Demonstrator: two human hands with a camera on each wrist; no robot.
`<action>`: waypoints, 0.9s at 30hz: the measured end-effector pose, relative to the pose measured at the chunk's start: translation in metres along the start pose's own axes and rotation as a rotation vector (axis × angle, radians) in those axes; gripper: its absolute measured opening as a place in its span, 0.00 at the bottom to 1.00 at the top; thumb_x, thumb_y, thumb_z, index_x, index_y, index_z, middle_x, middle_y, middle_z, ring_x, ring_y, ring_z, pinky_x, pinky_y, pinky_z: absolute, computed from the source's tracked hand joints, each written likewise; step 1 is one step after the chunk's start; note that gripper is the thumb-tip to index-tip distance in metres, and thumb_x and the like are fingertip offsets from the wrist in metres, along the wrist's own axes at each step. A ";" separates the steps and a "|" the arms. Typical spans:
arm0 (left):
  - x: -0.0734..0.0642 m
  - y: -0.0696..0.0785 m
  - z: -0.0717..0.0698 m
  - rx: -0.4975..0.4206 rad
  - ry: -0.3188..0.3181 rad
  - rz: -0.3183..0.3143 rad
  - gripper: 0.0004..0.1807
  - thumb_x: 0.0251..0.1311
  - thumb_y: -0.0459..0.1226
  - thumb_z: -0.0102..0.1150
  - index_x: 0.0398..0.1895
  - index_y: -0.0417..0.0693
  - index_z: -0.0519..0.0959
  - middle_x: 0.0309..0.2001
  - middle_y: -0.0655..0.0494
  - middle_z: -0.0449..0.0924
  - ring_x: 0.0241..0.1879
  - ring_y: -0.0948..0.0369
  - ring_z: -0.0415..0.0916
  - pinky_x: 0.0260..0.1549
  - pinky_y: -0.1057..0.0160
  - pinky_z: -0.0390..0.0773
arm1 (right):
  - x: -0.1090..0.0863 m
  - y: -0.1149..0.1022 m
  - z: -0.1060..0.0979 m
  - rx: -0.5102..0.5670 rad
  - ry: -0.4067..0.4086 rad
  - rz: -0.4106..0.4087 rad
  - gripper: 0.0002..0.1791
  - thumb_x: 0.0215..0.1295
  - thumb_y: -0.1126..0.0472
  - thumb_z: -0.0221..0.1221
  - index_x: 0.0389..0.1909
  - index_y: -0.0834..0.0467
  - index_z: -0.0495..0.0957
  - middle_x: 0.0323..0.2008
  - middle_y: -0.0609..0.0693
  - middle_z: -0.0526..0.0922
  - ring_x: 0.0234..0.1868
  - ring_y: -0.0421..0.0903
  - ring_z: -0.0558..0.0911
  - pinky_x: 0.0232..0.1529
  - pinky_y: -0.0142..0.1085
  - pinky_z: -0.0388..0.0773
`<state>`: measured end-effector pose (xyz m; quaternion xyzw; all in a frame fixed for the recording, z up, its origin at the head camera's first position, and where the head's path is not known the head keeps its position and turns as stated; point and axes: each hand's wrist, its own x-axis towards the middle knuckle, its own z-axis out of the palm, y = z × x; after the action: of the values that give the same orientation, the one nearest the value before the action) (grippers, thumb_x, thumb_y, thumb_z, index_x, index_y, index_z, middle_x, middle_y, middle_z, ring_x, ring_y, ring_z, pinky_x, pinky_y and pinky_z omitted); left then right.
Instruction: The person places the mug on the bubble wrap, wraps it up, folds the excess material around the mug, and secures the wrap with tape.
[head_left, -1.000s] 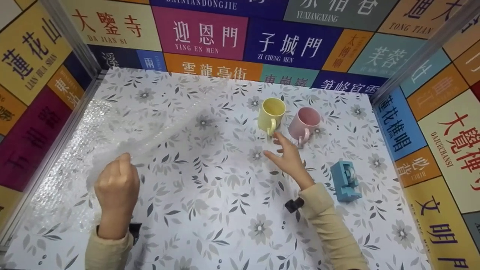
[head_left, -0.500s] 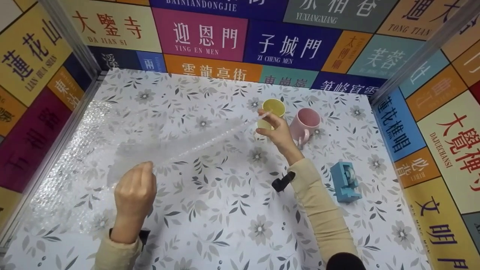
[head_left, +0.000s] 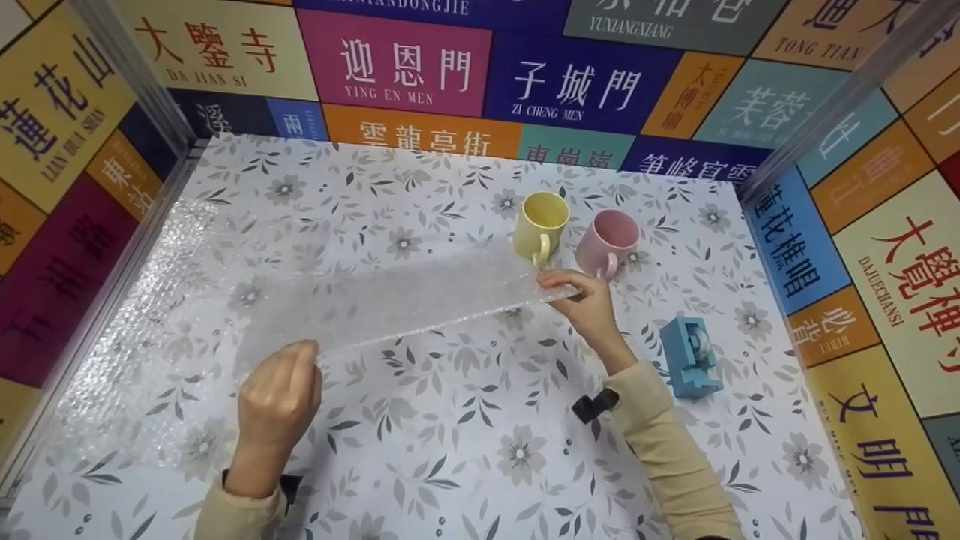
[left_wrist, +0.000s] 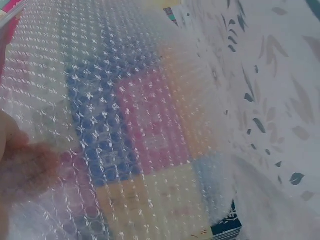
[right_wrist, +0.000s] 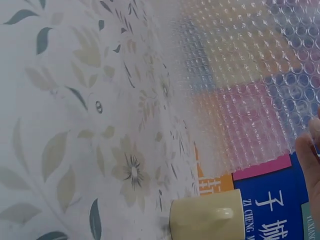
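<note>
- Nearest: beige sleeves [head_left: 675,457] enter from the near edge of the counter [head_left: 420,487], a black gadget [head_left: 595,405] at the right cuff.
- Left hand [head_left: 279,397]: near left, fingers curled, grip clamped on the near edge of the bubble wrap [head_left: 405,300], toward its left end.
- Shiny wrap [head_left: 112,397] lies along the left side of the counter. Can't tell if it joins the held piece.
- Blue tape dispenser [head_left: 682,367] stands at right, beyond the right cuff's outer side, clear tape roll [head_left: 700,345] in it. Neither hand touches it.
- Right hand [head_left: 589,300]: right of centre, farther out than the left one. Grip clamped too, thumb and fingers pinching the right end of the wrap.
- The wrap spans hand to hand, raised off the counter. Both wrist views show wall colours through the bubbles.
- Yellow mug [head_left: 541,225]: upright, far right of centre, just beyond the right hand, handle facing near.
- Pink mug [head_left: 609,244]: upright, just right of the yellow one, handle also facing near.
- Farthest: wall [head_left: 412,64] of coloured panels with Chinese lettering.
</note>
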<state>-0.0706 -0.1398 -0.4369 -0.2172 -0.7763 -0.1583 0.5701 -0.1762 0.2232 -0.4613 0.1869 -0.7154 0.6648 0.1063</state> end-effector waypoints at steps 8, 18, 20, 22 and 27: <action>-0.034 -0.004 0.004 -0.158 -0.116 0.020 0.12 0.56 0.28 0.42 0.28 0.31 0.78 0.25 0.42 0.79 0.20 0.48 0.75 0.18 0.56 0.75 | -0.037 -0.017 -0.013 -0.133 -0.144 -0.182 0.08 0.42 0.88 0.56 0.25 0.77 0.76 0.30 0.71 0.77 0.39 0.49 0.80 0.44 0.30 0.76; -0.062 -0.003 0.002 -0.304 -0.417 0.023 0.13 0.51 0.28 0.40 0.31 0.33 0.77 0.26 0.43 0.79 0.22 0.49 0.76 0.19 0.56 0.77 | -0.079 0.008 -0.027 -0.480 -0.314 -0.306 0.15 0.34 0.85 0.62 0.22 0.63 0.78 0.27 0.57 0.81 0.32 0.55 0.79 0.38 0.38 0.75; -0.065 0.000 0.003 -0.320 -0.456 0.023 0.12 0.45 0.27 0.43 0.30 0.33 0.77 0.26 0.44 0.79 0.22 0.50 0.76 0.18 0.57 0.76 | -0.088 0.018 -0.033 -0.508 -0.331 -0.272 0.16 0.35 0.84 0.62 0.22 0.61 0.78 0.28 0.54 0.81 0.33 0.52 0.79 0.38 0.38 0.75; -0.067 0.003 0.003 -0.323 -0.498 0.024 0.12 0.39 0.26 0.47 0.30 0.34 0.77 0.26 0.46 0.79 0.22 0.51 0.76 0.19 0.58 0.76 | -0.095 0.024 -0.037 -0.538 -0.349 -0.249 0.17 0.35 0.83 0.62 0.23 0.60 0.79 0.28 0.51 0.82 0.34 0.50 0.79 0.38 0.37 0.75; -0.072 0.012 0.007 -0.322 -0.584 0.033 0.12 0.34 0.24 0.54 0.28 0.37 0.76 0.25 0.48 0.79 0.22 0.54 0.76 0.20 0.60 0.76 | -0.106 0.030 -0.046 -0.613 -0.393 -0.269 0.16 0.34 0.82 0.62 0.24 0.59 0.78 0.28 0.50 0.82 0.33 0.49 0.79 0.36 0.37 0.76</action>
<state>-0.0520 -0.1376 -0.5081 -0.3532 -0.8683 -0.2010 0.2844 -0.0969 0.2837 -0.5269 0.3625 -0.8567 0.3517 0.1043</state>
